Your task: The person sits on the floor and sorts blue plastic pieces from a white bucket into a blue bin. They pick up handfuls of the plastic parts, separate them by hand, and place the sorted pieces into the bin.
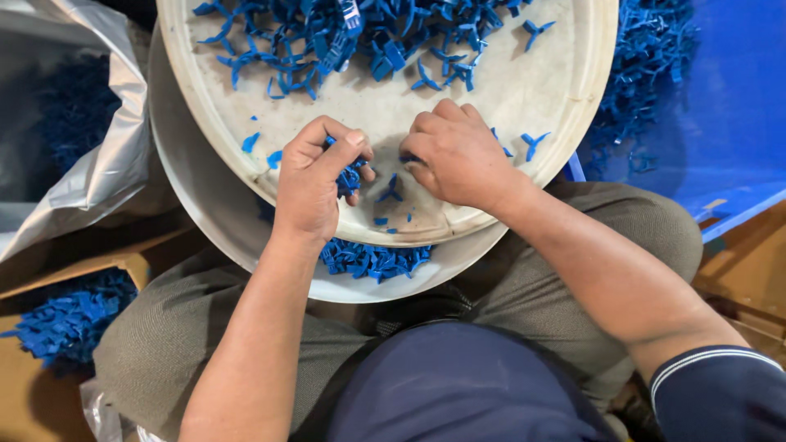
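Observation:
My left hand (315,176) is curled around a small bunch of blue plastic pieces (350,176) over the near rim of a round white tray (524,90). My right hand (458,154) rests just to its right on the tray, fingers folded under, pinching a blue piece (407,158) at the fingertips. A heap of loose blue plastic pieces (344,37) lies at the far side of the tray, with a few single ones near my hands. Below the tray sits a white bowl (205,205) holding more blue pieces (372,260). Both rest on my lap.
A clear plastic bag (90,155) with blue pieces lies at the left. A cardboard box (65,315) at lower left holds more. A blue crate (720,123) with blue pieces stands at the right, with brown cardboard beyond it.

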